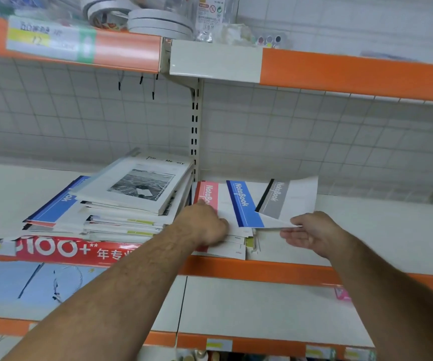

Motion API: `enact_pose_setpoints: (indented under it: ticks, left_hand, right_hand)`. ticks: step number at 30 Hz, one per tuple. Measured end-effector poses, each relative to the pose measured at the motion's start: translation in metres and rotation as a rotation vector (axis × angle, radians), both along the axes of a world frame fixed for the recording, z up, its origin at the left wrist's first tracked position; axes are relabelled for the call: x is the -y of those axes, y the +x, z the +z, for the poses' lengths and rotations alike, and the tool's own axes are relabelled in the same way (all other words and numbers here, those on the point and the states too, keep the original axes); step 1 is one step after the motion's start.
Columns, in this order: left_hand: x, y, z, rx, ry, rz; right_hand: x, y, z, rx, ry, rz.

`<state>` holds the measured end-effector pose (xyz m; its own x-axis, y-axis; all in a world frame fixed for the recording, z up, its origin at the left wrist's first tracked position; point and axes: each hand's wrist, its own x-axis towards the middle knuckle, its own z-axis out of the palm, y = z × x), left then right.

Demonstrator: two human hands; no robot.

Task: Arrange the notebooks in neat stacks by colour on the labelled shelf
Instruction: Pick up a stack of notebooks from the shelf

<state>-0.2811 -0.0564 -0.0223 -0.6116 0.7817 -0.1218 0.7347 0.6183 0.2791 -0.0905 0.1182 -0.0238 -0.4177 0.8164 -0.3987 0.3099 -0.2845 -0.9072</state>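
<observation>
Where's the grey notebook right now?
Head view, right of centre: the grey notebook lies tilted over the blue notebook, its near corner pinched by the right hand.

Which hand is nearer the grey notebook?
Right. The right hand pinches a corner of the grey notebook; the left hand lies on the red notebook, beyond the blue notebook.

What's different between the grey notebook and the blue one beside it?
The grey notebook has a grey band with a black edge; the blue notebook has a blue band with a darker blue edge. The grey notebook is tilted, its near corner pinched by the right hand, while the blue notebook lies flat. Both have white covers printed NoteBook.
</observation>
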Motion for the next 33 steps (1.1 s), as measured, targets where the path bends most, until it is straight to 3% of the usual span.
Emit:
enact_pose_setpoints:
  ticks: [6, 11, 14, 17, 19, 27, 33]
  left_hand:
    - [-0.006, -0.002, 0.006, 0.082, -0.020, -0.022]
    - [-0.004, 0.009, 0.019, -0.004, 0.169, 0.062]
    - [-0.005, 0.009, 0.027, 0.277, 0.276, 0.162]
    - [-0.001, 0.009, 0.032, 0.705, 0.451, 0.340]
    - [0.006, 0.014, 0.032, 0.835, 0.512, 0.371]
    - [0.032, 0.045, 0.024, 0.896, 0.585, 0.401]
    - [0.059, 0.081, 0.025, 0.870, 0.689, 0.567]
  right_hand:
    - [0.028, -0.007, 0.007, -0.037, -0.026, 0.019]
    - [0.060, -0.012, 0.017, -0.113, -0.060, 0.017]
    - [0.075, -0.010, 0.018, -0.141, -0.076, 0.030]
    - [0.083, -0.004, 0.018, -0.112, -0.063, 0.065]
    - [0.088, 0.001, 0.019, -0.051, -0.030, 0.094]
    - [0.088, 0.018, 0.016, 0.012, 0.123, -0.010]
    - [0.090, 0.045, 0.022, -0.038, 0.079, 0.160]
